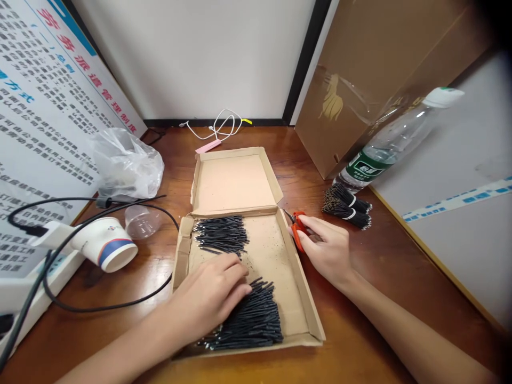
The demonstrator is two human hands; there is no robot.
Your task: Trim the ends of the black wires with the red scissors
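A shallow open cardboard box (316, 320) lies in front of me with its lid folded back. Inside are two piles of short black wires: a far pile (222, 233) and a larger near pile (256, 317), both with shiny tips at the left ends. My left hand (218, 285) is over the box between the piles, fingers curled and close together at the near pile's upper edge; anything between them is hidden. Just past the box's right wall, my right hand (328, 248) is closed around red-handled scissors (297, 232), whose blades point away to the left.
Tied bundles of black wires (347, 207) lie at the right beside a water bottle (374, 154) and a tall brown carton (360, 64). To the left are a tipped paper cup (110, 245), a clear plastic cup (142, 221), a plastic bag (128, 165) and black cable (108, 308). White cord (224, 125) lies behind.
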